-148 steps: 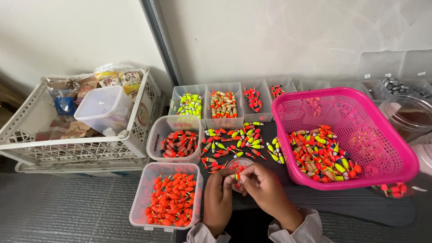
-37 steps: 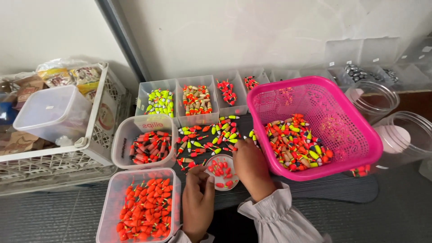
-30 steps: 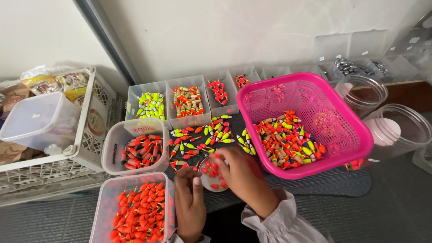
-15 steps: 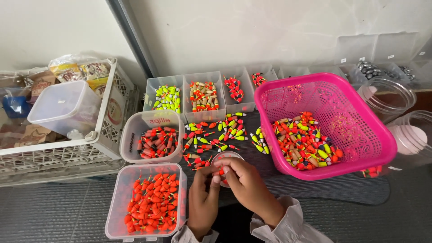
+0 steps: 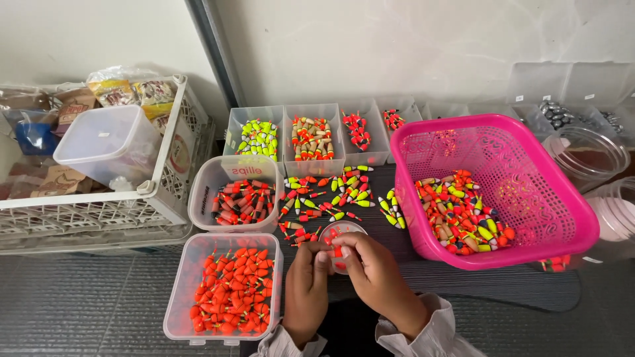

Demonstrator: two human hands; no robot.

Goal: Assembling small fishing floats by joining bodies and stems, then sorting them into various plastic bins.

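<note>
My left hand [image 5: 307, 283] and my right hand [image 5: 372, 274] meet over a small round clear dish [image 5: 342, 230] that holds a few red floats. Together the fingertips pinch a small orange-red float [image 5: 337, 251]. Just left of my left hand stands a clear tub of orange floats [image 5: 228, 289]. Beyond the dish, loose yellow, green and red floats [image 5: 324, 192] lie scattered on the dark mat. To the right sits a pink basket [image 5: 529, 218] with a heap of mixed floats [image 5: 460, 211] inside.
A clear tub of red-and-black floats [image 5: 233, 201] sits behind the orange tub. Small clear bins [image 5: 311, 139] of sorted floats line the wall. A white crate [image 5: 152, 198] with snack bags and an upturned tub stands at the left. Round clear jars [image 5: 595, 155] stand at the right.
The right hand drew back from the loose floats near the basket to the dish and joined the left hand on a small float. The view shifted slightly.
</note>
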